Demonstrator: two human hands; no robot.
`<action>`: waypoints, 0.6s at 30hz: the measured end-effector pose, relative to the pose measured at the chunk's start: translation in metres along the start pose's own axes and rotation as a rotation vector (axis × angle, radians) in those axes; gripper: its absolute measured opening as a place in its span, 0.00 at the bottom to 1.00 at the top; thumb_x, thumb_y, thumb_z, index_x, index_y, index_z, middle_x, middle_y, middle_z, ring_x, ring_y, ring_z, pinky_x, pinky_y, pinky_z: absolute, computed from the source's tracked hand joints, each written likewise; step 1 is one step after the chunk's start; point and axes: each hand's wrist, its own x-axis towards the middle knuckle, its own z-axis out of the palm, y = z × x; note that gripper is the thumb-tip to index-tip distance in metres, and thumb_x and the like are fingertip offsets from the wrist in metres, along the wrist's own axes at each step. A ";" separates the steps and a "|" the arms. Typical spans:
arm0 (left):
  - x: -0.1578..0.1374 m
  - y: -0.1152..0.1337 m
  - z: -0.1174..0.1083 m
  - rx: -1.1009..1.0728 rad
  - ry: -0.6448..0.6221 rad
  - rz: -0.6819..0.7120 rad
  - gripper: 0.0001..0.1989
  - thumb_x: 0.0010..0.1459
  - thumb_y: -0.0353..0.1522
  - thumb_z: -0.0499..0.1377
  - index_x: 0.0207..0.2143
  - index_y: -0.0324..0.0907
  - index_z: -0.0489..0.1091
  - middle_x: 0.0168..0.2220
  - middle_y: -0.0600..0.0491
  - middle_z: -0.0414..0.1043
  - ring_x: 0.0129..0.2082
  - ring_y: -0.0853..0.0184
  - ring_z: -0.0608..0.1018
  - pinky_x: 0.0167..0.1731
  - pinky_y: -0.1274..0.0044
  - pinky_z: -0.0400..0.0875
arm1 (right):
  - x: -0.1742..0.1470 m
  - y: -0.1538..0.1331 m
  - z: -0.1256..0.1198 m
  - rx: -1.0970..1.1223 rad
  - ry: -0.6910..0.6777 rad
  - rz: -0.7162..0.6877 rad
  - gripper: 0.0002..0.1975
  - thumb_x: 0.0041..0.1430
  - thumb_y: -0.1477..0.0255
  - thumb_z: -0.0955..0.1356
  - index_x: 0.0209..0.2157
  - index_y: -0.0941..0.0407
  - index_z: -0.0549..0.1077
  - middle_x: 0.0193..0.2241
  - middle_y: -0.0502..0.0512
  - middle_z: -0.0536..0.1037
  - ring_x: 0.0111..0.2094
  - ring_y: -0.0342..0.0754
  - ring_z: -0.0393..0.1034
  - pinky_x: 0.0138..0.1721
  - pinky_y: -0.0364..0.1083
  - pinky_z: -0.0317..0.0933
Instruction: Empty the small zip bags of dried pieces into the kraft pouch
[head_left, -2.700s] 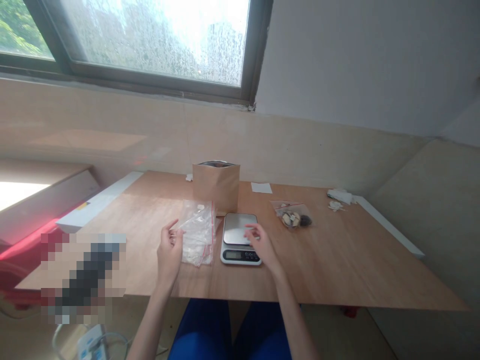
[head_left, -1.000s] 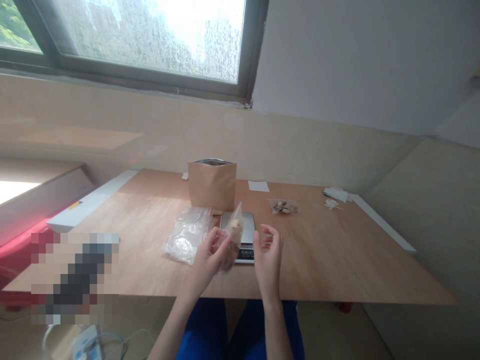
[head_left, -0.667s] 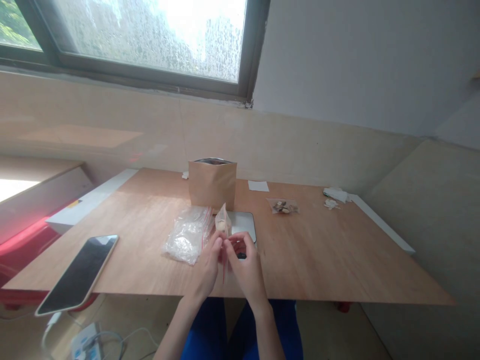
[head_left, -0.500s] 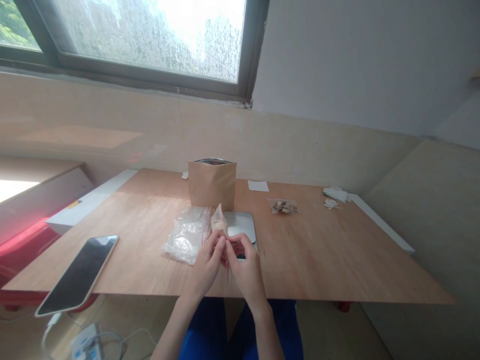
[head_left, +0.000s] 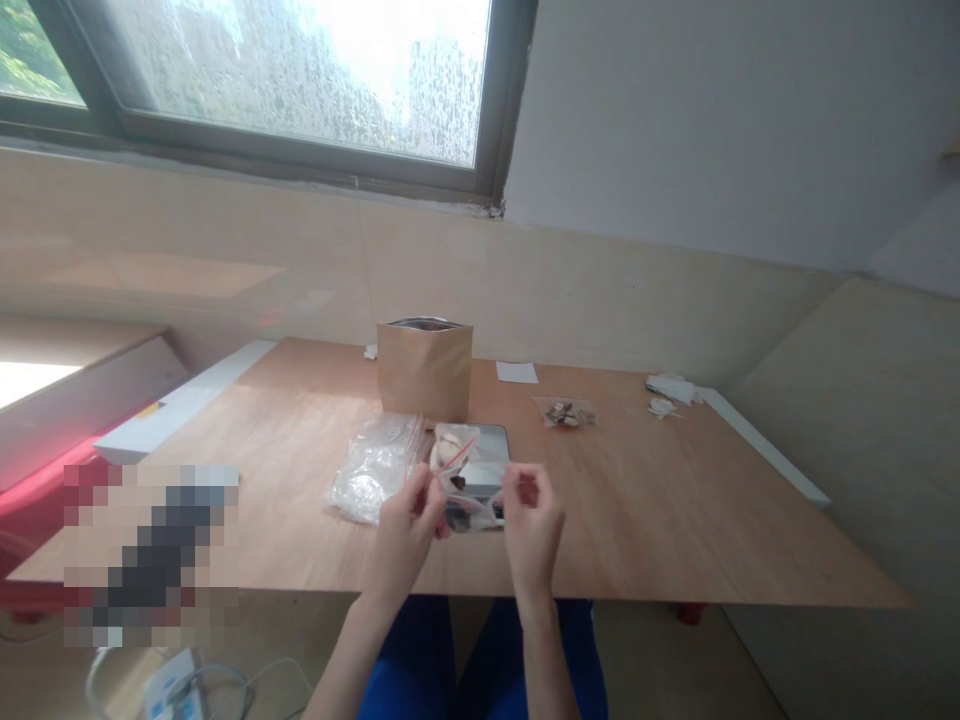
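A small clear zip bag with a red seal line is stretched between my two hands, its mouth spread wide. Pale and dark pieces show inside it. My left hand pinches the bag's left edge. On the opposite side, my right hand has its fingertips closed at the right edge of the plastic. Behind and beneath the bag lies a flat scale with a pale top, partly covered. A stack of clear empty zip bags rests just left of it.
A brown kraft pouch stands open at the back. Right of it lie a white paper, a filled clear bag and paper scraps. A pixelated patch covers the table's left front edge.
My hands have moved apart, the right one going rightward. The zip bag, held narrow and pinched together before, is now opened out between them.
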 end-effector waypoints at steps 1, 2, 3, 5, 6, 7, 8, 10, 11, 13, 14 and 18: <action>-0.001 -0.001 -0.003 0.009 0.027 -0.013 0.14 0.57 0.37 0.49 0.20 0.44 0.54 0.14 0.61 0.58 0.16 0.73 0.65 0.21 0.81 0.59 | 0.005 0.003 -0.005 0.021 0.084 0.016 0.11 0.54 0.64 0.64 0.26 0.57 0.67 0.24 0.53 0.74 0.24 0.45 0.68 0.27 0.43 0.63; -0.002 -0.001 -0.005 0.015 0.036 -0.027 0.15 0.56 0.38 0.50 0.19 0.44 0.53 0.14 0.61 0.58 0.16 0.73 0.65 0.21 0.81 0.59 | 0.008 0.005 -0.010 0.054 0.122 0.025 0.11 0.54 0.63 0.65 0.26 0.57 0.67 0.25 0.54 0.75 0.25 0.45 0.68 0.28 0.43 0.64; -0.002 -0.003 -0.007 0.012 0.028 -0.037 0.15 0.56 0.38 0.50 0.19 0.43 0.53 0.14 0.60 0.58 0.17 0.73 0.65 0.21 0.81 0.59 | 0.011 0.006 -0.013 0.095 0.124 0.028 0.12 0.54 0.62 0.65 0.26 0.57 0.66 0.25 0.54 0.75 0.25 0.45 0.69 0.28 0.43 0.64; -0.003 -0.006 -0.006 -0.036 0.010 -0.055 0.15 0.56 0.39 0.51 0.19 0.43 0.55 0.14 0.60 0.59 0.17 0.73 0.65 0.21 0.80 0.60 | 0.011 0.003 -0.015 0.179 0.058 0.012 0.13 0.55 0.61 0.64 0.27 0.57 0.65 0.25 0.53 0.74 0.23 0.44 0.68 0.28 0.43 0.65; -0.003 -0.008 -0.003 -0.092 0.022 -0.063 0.16 0.56 0.39 0.50 0.19 0.43 0.55 0.15 0.59 0.60 0.17 0.72 0.66 0.21 0.80 0.61 | 0.009 0.000 -0.015 0.212 0.022 0.000 0.13 0.56 0.61 0.64 0.27 0.57 0.65 0.25 0.53 0.74 0.22 0.43 0.68 0.28 0.43 0.65; -0.003 -0.011 0.000 -0.166 0.043 -0.069 0.16 0.57 0.40 0.49 0.19 0.43 0.56 0.16 0.58 0.61 0.18 0.72 0.66 0.22 0.79 0.62 | 0.006 -0.004 -0.013 0.239 -0.008 -0.011 0.13 0.57 0.61 0.64 0.28 0.56 0.65 0.25 0.52 0.74 0.22 0.42 0.68 0.28 0.43 0.65; -0.003 -0.014 0.005 -0.251 0.075 -0.073 0.17 0.57 0.42 0.48 0.20 0.43 0.58 0.18 0.57 0.63 0.20 0.71 0.68 0.23 0.79 0.64 | 0.003 -0.007 -0.011 0.258 -0.034 -0.021 0.12 0.57 0.61 0.63 0.28 0.56 0.65 0.26 0.52 0.74 0.22 0.42 0.68 0.29 0.43 0.65; -0.005 -0.022 0.014 -0.417 0.150 -0.102 0.18 0.58 0.44 0.46 0.24 0.42 0.63 0.24 0.54 0.69 0.27 0.68 0.72 0.28 0.76 0.68 | -0.002 -0.013 -0.007 0.294 -0.078 -0.028 0.12 0.58 0.62 0.63 0.29 0.56 0.65 0.26 0.52 0.74 0.24 0.42 0.69 0.30 0.43 0.66; -0.006 -0.026 0.018 -0.487 0.184 -0.132 0.19 0.58 0.46 0.45 0.27 0.42 0.65 0.29 0.52 0.71 0.32 0.66 0.74 0.32 0.75 0.69 | -0.004 -0.014 -0.005 0.320 -0.097 -0.021 0.12 0.59 0.62 0.62 0.29 0.56 0.65 0.26 0.51 0.74 0.24 0.42 0.69 0.30 0.43 0.66; -0.009 -0.032 0.026 -0.595 0.203 -0.218 0.22 0.56 0.49 0.46 0.37 0.42 0.67 0.39 0.48 0.73 0.42 0.62 0.74 0.40 0.71 0.69 | -0.005 -0.015 -0.003 0.395 -0.130 0.016 0.12 0.59 0.61 0.62 0.30 0.56 0.65 0.25 0.50 0.73 0.23 0.42 0.68 0.29 0.43 0.65; -0.010 -0.035 0.029 -0.648 0.180 -0.261 0.24 0.56 0.50 0.46 0.41 0.43 0.67 0.43 0.48 0.72 0.46 0.61 0.73 0.41 0.70 0.69 | -0.005 -0.014 -0.001 0.441 -0.148 0.043 0.12 0.59 0.61 0.62 0.30 0.56 0.64 0.24 0.49 0.72 0.22 0.42 0.67 0.27 0.42 0.64; -0.015 -0.033 0.035 -0.842 0.003 -0.338 0.25 0.54 0.52 0.48 0.46 0.45 0.65 0.44 0.48 0.73 0.44 0.60 0.74 0.37 0.70 0.71 | -0.005 -0.007 0.004 0.484 -0.250 0.146 0.12 0.59 0.61 0.61 0.31 0.55 0.64 0.23 0.47 0.70 0.22 0.41 0.66 0.27 0.42 0.63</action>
